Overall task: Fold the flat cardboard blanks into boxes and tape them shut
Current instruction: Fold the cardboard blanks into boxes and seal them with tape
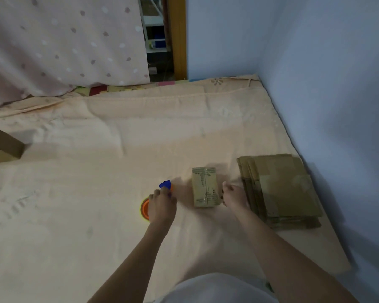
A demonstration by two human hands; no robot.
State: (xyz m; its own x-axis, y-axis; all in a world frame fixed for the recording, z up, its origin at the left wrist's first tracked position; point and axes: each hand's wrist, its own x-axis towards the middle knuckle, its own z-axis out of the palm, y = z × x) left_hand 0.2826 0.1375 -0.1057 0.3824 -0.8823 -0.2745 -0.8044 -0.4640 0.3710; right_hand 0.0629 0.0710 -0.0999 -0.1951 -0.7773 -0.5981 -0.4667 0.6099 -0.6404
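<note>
Two hands working over peach bedsheet

Lying between both hands: small taped brown cardboard box (204,187). Left hand (162,204) gripping orange-and-blue tape dispenser (157,199); right hand (234,196), fingers curled, touching box's side, grasp unclear. Sitting just right: stack of flat brown cardboard blanks (280,189). Resting far left: another brown box (2,146). Spreading beneath: peach bedsheet (118,138), bordering blue wall (326,73).

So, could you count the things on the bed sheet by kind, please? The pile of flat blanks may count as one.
Folded boxes: 2, the taped box between the hands and the box at the left edge
Piles of flat blanks: 1, the pile
Tape dispensers: 1, the tape dispenser under the left hand
Total: 4
</note>
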